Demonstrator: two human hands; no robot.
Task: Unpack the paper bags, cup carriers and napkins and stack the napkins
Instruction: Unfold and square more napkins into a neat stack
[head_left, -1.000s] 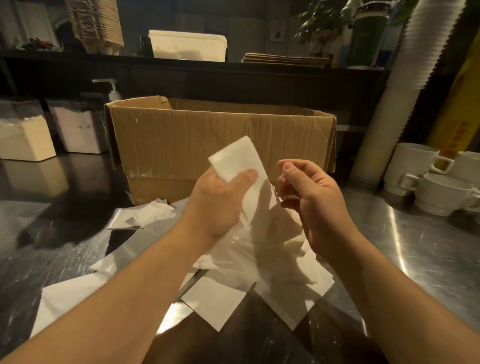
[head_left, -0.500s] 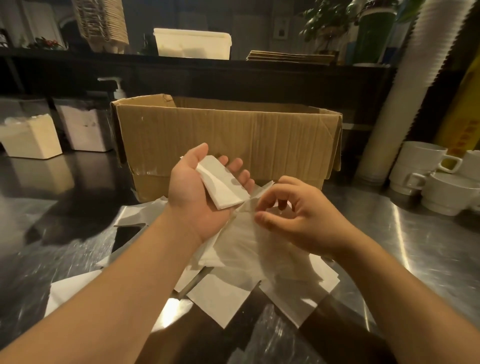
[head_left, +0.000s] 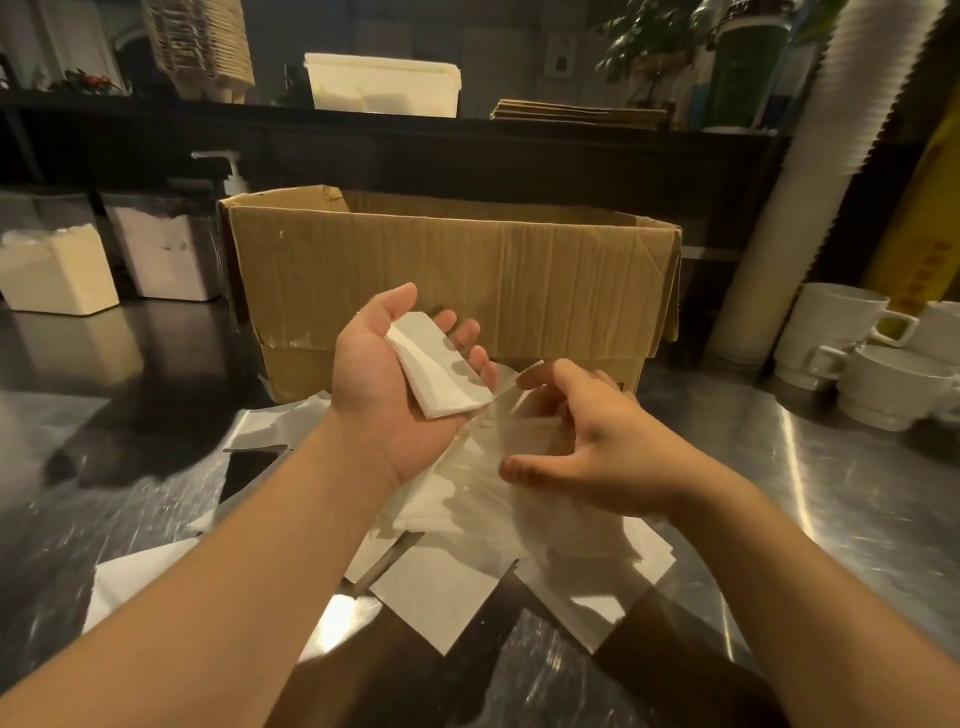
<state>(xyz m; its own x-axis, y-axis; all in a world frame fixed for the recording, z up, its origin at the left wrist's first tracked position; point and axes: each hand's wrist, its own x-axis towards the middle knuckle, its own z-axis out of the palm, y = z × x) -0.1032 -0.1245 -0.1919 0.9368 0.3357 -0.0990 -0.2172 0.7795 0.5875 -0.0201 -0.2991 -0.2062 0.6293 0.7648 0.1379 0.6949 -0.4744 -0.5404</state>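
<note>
though blurred, yellow sign (head_left: 924, 218) (unreadable)

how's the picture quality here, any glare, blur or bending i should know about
Head view: dim, warm light; bright glare streaks on the steel counter. The right hand and the clear wrap under it look smeared. The left hand and the folded napkin on its palm are sharper, with finger shadows across the napkin. Wide-angle bending curves the cup stack at the right edge; the back shelf is dark.
</note>
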